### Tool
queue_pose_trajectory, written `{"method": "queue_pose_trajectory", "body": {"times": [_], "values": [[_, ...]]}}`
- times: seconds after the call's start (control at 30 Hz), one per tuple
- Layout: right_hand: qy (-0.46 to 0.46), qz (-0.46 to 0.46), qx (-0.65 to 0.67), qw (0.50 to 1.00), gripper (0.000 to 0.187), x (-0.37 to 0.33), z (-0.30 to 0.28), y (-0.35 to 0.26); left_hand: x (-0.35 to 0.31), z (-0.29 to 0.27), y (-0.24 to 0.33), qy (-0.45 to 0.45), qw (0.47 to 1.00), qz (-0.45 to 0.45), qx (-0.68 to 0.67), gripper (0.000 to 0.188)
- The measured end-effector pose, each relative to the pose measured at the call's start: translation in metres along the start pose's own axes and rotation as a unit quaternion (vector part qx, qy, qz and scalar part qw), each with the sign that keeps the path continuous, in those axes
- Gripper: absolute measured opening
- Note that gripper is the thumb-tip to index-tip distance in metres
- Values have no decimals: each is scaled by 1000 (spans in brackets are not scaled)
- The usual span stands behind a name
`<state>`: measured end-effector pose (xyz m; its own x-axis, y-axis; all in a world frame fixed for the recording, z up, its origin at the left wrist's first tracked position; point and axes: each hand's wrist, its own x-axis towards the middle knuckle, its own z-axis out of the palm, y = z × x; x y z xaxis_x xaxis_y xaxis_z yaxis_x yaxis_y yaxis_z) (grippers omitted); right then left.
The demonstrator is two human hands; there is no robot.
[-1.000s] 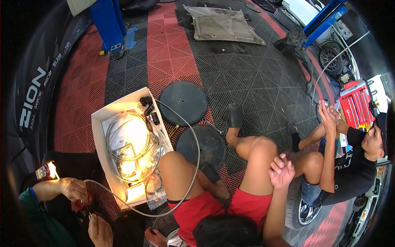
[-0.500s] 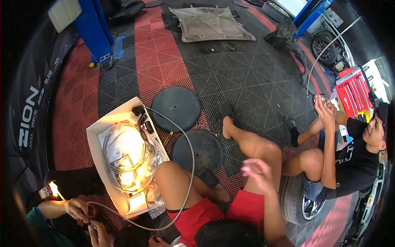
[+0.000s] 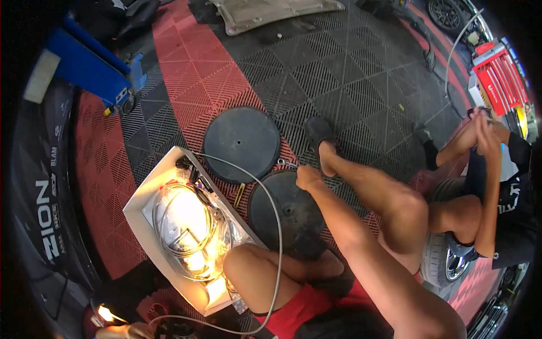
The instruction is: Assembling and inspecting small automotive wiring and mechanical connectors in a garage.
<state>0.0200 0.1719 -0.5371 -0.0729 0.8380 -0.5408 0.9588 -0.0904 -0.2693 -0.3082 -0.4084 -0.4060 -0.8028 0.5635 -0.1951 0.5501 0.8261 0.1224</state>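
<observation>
My right hand (image 3: 309, 177) reaches forward over the rear part of a round black disc (image 3: 282, 212). Its fingers are closed around one end of a metal wrench (image 3: 285, 163), whose ring-shaped end sticks out to the left. Just left of it lies a second round black disc (image 3: 240, 141). A white cardboard box (image 3: 138, 212) stands near my left knee, holding coiled hoses (image 3: 180, 254) and plastic bags under a bright glare. One grey hose (image 3: 279, 237) arcs from the box's far end over my left leg to the lower left. My left hand is out of sight.
At the lower left, a co-worker's hand (image 3: 130, 331) sits beside a small flame (image 3: 106, 313). Another person (image 3: 511, 226) at the right, by a wheel (image 3: 443, 265), handles a second hose (image 3: 451, 59). A yellow-and-black tool (image 3: 239, 195) lies between box and disc. A blue lift post (image 3: 90, 65) stands far left.
My right hand has gone from above my right thigh, fingers loose, forward and left onto the wrench and closed on it. The view has shifted, and the co-worker's hands at the lower left show less.
</observation>
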Motion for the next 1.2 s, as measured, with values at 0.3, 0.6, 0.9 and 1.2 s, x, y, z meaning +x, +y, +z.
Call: {"method": "queue_pose_trajectory", "body": {"times": [0.3,0.6,0.9,1.2], "values": [[115,-56,26,991,34,103,63,-15,42,-34,12,-52,991,-2,119,41],[100,-96,-52,989,33,128,85,-6,104,-28,43,-39,989,14,140,39],[58,-68,44,995,25,120,51,-5,95,-54,33,-33,988,2,151,38],[78,-84,-20,993,27,57,-21,-17,38,-63,4,9,994,-56,92,37]]}}
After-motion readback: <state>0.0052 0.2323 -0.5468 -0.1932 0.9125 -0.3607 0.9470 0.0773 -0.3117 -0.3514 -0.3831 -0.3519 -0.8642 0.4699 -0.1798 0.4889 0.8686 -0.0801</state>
